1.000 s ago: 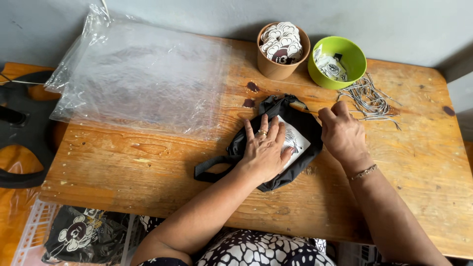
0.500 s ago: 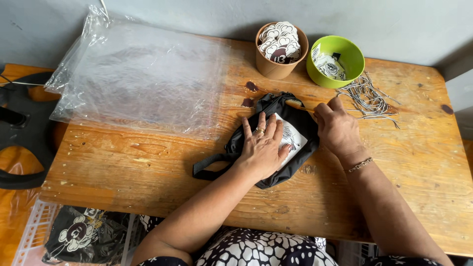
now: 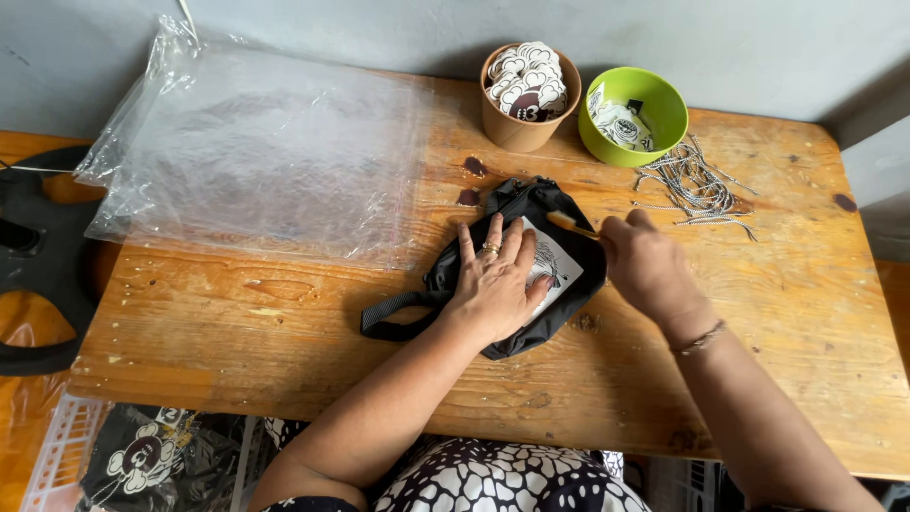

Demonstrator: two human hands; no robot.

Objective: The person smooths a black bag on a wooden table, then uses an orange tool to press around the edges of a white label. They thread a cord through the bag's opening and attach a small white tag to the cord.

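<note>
A small black pouch [image 3: 555, 308] with a strap lies on the wooden table [image 3: 284, 332], a white printed card [image 3: 552, 265] resting on it. My left hand [image 3: 493, 284] presses flat on the pouch and the card, fingers spread, rings on one finger. My right hand [image 3: 649, 265] is at the pouch's right edge, closed on a thin pale stick-like piece [image 3: 569, 224] that points left over the pouch's top.
A stack of clear plastic bags [image 3: 256, 152] covers the table's left half. A brown cup of printed tags [image 3: 523, 95], a green bowl [image 3: 633, 118] and a bundle of grey cords [image 3: 697, 185] stand at the back right. A black printed item [image 3: 142, 460] lies below the table.
My left hand stays flat on the pouch. My right hand has shifted slightly and the thin pale piece now shows between its fingers at the pouch's top edge.
</note>
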